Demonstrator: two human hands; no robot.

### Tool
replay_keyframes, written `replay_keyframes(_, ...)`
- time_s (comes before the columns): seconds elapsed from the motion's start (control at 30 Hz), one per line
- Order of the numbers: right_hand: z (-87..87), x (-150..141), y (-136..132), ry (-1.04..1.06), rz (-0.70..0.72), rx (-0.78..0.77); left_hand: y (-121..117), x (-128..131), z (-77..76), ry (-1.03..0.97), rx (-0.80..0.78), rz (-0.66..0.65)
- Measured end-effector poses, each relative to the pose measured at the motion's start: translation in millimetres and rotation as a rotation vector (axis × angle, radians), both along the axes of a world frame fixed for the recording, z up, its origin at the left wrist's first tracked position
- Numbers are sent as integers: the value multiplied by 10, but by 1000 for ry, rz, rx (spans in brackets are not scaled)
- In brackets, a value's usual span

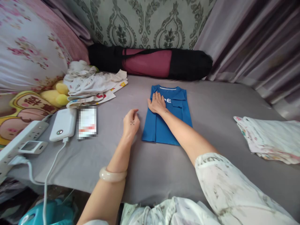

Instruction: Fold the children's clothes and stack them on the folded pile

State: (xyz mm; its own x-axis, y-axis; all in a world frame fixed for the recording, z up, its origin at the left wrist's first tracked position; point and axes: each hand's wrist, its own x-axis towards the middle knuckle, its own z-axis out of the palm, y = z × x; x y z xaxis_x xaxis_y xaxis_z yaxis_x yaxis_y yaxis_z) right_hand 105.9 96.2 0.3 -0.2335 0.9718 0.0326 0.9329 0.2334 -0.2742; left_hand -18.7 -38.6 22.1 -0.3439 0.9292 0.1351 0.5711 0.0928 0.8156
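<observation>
A blue T-shirt (174, 120), folded into a narrow rectangle, lies on the grey bed sheet (152, 165). My right hand (157, 102) rests flat on its upper left part, fingers stretched out. My left hand (131, 122) sits on the sheet just left of the shirt, fingers curled under with nothing seen in them. A pale bangle (112, 175) circles my left wrist.
A pile of white printed clothes (93, 84) lies at the back left, folded white cloth (269, 137) at the right. A white power bank (63, 124), a phone (87, 122) and a power strip (21, 137) sit at the left. A black and maroon bag (150, 62) lines the wall.
</observation>
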Motion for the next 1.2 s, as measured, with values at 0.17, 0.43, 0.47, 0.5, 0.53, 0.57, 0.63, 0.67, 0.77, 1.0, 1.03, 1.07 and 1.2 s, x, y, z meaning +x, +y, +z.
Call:
replay_keyframes(0.17,92,49,47,32,17,-34,15,-16,-24,1,3,9)
replay_keyframes(0.43,158,-63,-580,64,76,0,33,-39,-64,6,24,16)
replay_keyframes(0.47,123,-92,-667,64,67,-4,35,-41,-71,11,24,16)
replay_keyframes(0.5,89,-116,-736,64,59,-1,36,-41,-78,15,25,17)
replay_keyframes(0.53,58,-133,-784,62,47,9,38,-41,-85,18,27,16)
replay_keyframes(0.57,34,-143,-811,61,38,24,39,-40,-90,21,29,15)
replay_keyframes(0.63,10,-146,-819,58,31,49,41,-37,-96,24,30,13)
replay_keyframes(0.67,12,-143,-811,58,28,53,42,-35,-97,25,31,12)
replay_keyframes(0.77,60,-127,-807,67,39,47,43,-29,-91,32,33,12)
replay_keyframes(1.0,244,-110,-1279,91,156,46,38,-23,-62,35,66,18)
replay_keyframes(1.03,251,-108,-1368,96,192,26,36,-23,-62,36,71,14)
replay_keyframes(1.07,250,-108,-1446,95,215,-1,34,-23,-63,34,73,8)
replay_keyframes(1.2,197,-112,-1596,69,231,-76,26,-24,-72,21,68,-12)
